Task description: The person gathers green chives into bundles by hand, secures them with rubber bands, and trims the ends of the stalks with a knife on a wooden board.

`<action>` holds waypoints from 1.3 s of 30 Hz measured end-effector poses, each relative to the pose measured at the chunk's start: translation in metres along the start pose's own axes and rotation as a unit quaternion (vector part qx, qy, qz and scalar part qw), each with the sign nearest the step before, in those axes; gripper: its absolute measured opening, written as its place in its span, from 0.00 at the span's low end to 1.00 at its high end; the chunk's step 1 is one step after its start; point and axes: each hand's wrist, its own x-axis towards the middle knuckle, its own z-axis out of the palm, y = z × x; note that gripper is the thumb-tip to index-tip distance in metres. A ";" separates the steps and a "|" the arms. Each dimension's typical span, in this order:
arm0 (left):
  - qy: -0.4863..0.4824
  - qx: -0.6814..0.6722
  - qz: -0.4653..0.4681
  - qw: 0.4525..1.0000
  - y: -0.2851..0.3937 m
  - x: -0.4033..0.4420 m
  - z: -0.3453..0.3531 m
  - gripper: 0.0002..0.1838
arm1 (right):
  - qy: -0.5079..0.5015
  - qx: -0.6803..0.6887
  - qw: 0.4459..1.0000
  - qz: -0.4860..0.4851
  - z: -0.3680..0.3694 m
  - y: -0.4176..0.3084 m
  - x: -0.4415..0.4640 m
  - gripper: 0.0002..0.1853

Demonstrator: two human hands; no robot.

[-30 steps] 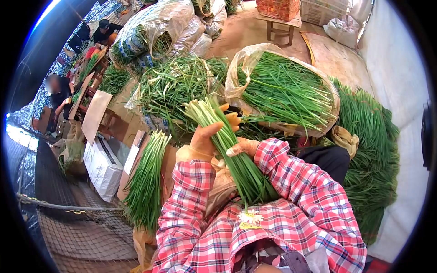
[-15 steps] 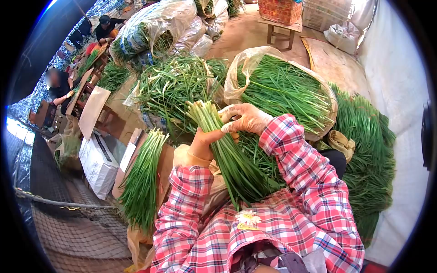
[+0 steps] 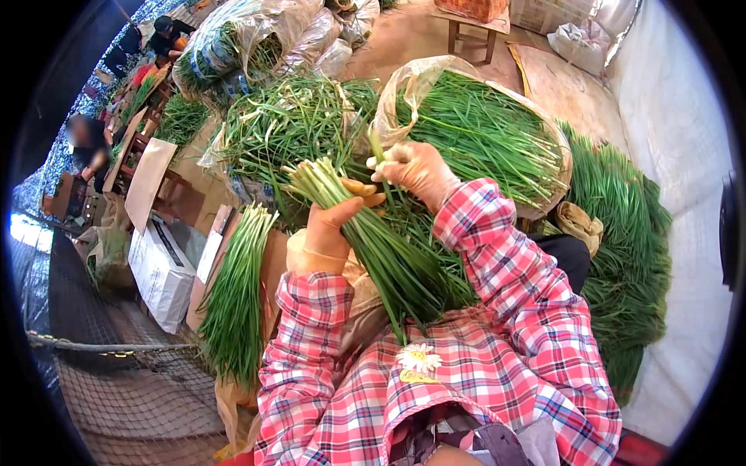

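Left hand (image 3: pixel 330 233) closed around the green bundle (image 3: pixel 392 260), thumb across the stalks, some fingertips showing on the far side. Right hand (image 3: pixel 420 172) pinches a small pale piece (image 3: pixel 376 146) between thumb and fingers, just beside the bundle's pale ends and apart from them. Both hands look gloved, left orange, right whitish. Bundle is in front of the torso, tilted: pale cut ends up and to the left, leafy ends down toward the plaid shirt (image 3: pixel 466 357). Second bundle (image 3: pixel 237 287) lies left of the left forearm, pale ends away from the wearer, on a brown board (image 3: pixel 273 268). White box (image 3: pixel 162 272) is further left. Beyond the hands: loose heap of greens (image 3: pixel 291 128) on the left, open plastic bag (image 3: pixel 412 85) packed with long green stalks (image 3: pixel 482 132) on the right. Large green pile (image 3: pixel 622 256) runs along the white sheet (image 3: pixel 668 93) at far right. Tan cloth (image 3: pixel 579 225) sits between bag and pile, near a dark-clad knee (image 3: pixel 567 260). Two people, (image 3: pixel 167 39) and (image 3: pixel 89 147), are at upper left, by low tables with greens.
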 end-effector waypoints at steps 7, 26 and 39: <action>0.054 -0.088 0.218 0.971 0.063 -0.002 -0.054 0.18 | -0.008 0.253 0.967 -0.026 -0.049 -0.004 -0.015 0.08; 0.091 -0.001 0.406 0.909 0.218 0.008 -0.100 0.10 | -0.338 -0.678 0.630 0.172 -0.033 0.201 0.004 0.13; 0.218 0.196 0.481 0.826 0.352 -0.144 -0.145 0.14 | -0.217 -0.429 0.837 0.261 -0.099 0.203 -0.057 0.22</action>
